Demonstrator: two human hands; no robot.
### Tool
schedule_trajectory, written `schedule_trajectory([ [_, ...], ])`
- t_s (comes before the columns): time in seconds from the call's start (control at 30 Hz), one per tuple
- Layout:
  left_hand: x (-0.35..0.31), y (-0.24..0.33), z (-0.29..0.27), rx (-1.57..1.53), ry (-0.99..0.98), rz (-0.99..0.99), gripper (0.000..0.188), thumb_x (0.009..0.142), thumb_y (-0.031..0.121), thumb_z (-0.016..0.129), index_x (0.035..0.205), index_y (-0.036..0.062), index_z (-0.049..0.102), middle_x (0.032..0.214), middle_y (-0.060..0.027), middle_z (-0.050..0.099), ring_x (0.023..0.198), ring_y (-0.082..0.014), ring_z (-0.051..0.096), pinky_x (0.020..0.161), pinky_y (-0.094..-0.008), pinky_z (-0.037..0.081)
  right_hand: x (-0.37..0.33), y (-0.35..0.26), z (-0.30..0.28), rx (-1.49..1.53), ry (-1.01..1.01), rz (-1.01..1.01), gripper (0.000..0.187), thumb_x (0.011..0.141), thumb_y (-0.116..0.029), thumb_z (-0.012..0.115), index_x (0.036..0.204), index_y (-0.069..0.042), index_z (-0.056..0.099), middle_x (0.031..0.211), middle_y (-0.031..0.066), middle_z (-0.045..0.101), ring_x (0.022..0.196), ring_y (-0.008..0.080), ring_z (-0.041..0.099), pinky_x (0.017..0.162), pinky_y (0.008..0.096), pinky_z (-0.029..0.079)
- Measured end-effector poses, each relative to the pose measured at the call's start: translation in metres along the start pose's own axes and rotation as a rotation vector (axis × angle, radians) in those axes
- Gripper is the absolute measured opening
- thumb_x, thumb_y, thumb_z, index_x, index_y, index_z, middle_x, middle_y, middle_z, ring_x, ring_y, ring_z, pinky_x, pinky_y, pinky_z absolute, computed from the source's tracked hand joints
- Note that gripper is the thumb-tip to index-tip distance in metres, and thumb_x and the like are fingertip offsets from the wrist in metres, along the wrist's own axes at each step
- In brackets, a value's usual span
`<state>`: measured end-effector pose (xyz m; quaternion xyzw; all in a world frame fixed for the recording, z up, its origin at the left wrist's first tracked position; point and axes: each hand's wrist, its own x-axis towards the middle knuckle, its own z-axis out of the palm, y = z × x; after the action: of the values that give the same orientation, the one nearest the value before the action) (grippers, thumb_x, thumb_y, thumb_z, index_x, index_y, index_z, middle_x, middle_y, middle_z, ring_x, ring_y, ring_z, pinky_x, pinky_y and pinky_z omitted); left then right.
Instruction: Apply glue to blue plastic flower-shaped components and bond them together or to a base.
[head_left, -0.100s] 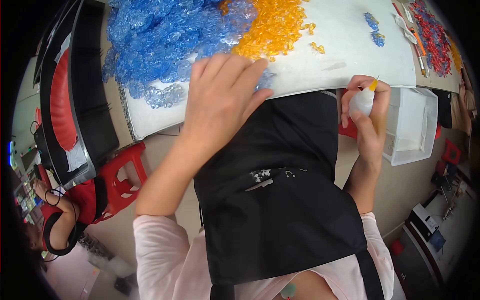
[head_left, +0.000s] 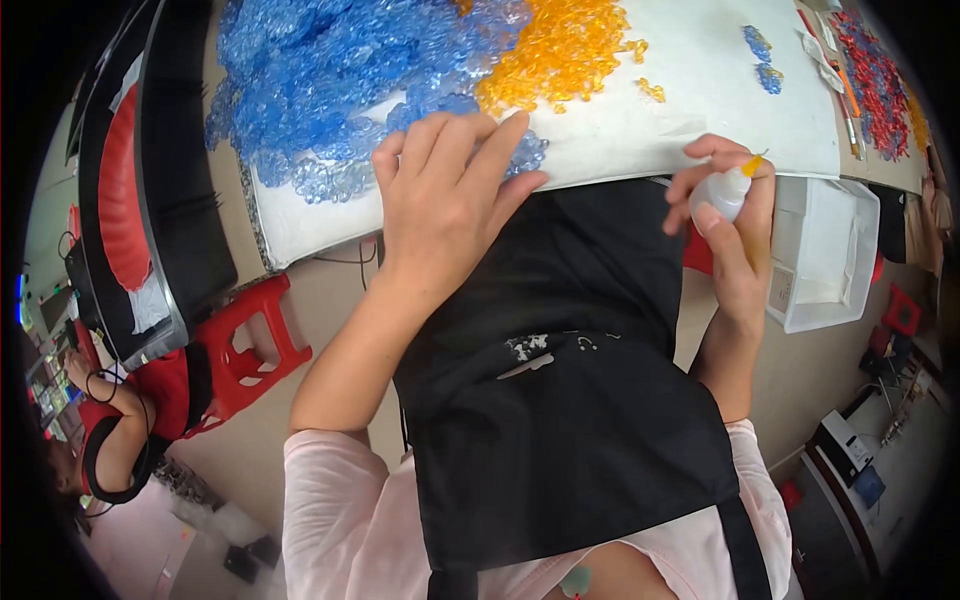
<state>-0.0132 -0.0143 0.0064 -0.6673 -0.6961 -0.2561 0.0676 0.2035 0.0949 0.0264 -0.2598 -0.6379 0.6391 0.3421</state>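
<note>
My left hand lies palm down over the near edge of the white-topped table. Its fingers are bent but apart, and the thumb stands out to the right. Fingertips reach among loose clear-blue plastic pieces; a pale blue cluster shows beside the index finger. What lies under the palm is hidden. To the right, off the table edge, my right hand grips a small white squeeze bottle with a yellow tip and thin needle. Thumb and palm hold the bottle while some fingers extend leftward.
A heap of orange pieces adjoins the blue ones. Two small blue-and-yellow clusters lie farther right, near brushes and a red-blue pile. A white bin stands below the table. Left are a red stool and a seated person.
The whole view has shifted slightly. My right fingers have loosened and spread around the bottle, which tilts more. More of the pale blue cluster shows beside my left index finger.
</note>
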Motion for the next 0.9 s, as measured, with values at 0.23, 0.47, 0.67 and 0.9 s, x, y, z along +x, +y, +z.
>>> schedule_trajectory([
  [0.23, -0.011, -0.006, -0.006, 0.070, 0.152, -0.129, 0.040, 0.066, 0.032, 0.075, 0.102, 0.0174, 0.066, 0.129, -0.0061, 0.045, 0.118, -0.0280, 0.035, 0.096, -0.0412, 0.023, 0.005, -0.001, 0.022, -0.266, -0.024, -0.027, 0.040, 0.084, -0.009, 0.049, 0.121, 0.006, 0.046, 0.117, 0.0161, 0.039, 0.101, 0.0259, 0.053, 0.069, 0.0315, 0.053],
  [0.47, -0.010, -0.006, -0.006, 0.026, 0.040, -0.187, 0.032, 0.068, 0.029, 0.074, 0.099, 0.0233, 0.068, 0.143, -0.0102, 0.031, 0.134, -0.0355, 0.016, 0.105, -0.0553, 0.006, 0.006, 0.012, 0.019, 0.048, 0.096, -0.115, 0.036, 0.073, 0.007, 0.064, 0.107, 0.002, 0.053, 0.103, 0.0134, 0.054, 0.093, 0.0187, 0.056, 0.079, 0.0290, 0.050],
  [0.67, -0.009, -0.007, -0.003, -0.044, 0.044, -0.196, 0.029, 0.068, 0.025, 0.074, 0.096, 0.0212, 0.068, 0.143, -0.0096, 0.031, 0.134, -0.0350, 0.017, 0.105, -0.0551, 0.007, 0.018, 0.020, 0.038, 0.298, 0.158, -0.117, 0.035, 0.067, 0.008, 0.070, 0.096, 0.000, 0.053, 0.098, 0.0121, 0.057, 0.088, 0.0176, 0.057, 0.079, 0.0270, 0.046],
  [0.9, -0.007, -0.006, -0.005, 0.000, 0.046, -0.169, 0.030, 0.068, 0.026, 0.075, 0.097, 0.0218, 0.068, 0.142, -0.0090, 0.033, 0.134, -0.0345, 0.019, 0.105, -0.0557, 0.008, 0.023, 0.033, 0.047, 0.028, 0.082, -0.268, 0.036, 0.066, 0.006, 0.075, 0.095, 0.001, 0.054, 0.092, 0.0097, 0.059, 0.084, 0.0147, 0.057, 0.075, 0.0251, 0.046],
])
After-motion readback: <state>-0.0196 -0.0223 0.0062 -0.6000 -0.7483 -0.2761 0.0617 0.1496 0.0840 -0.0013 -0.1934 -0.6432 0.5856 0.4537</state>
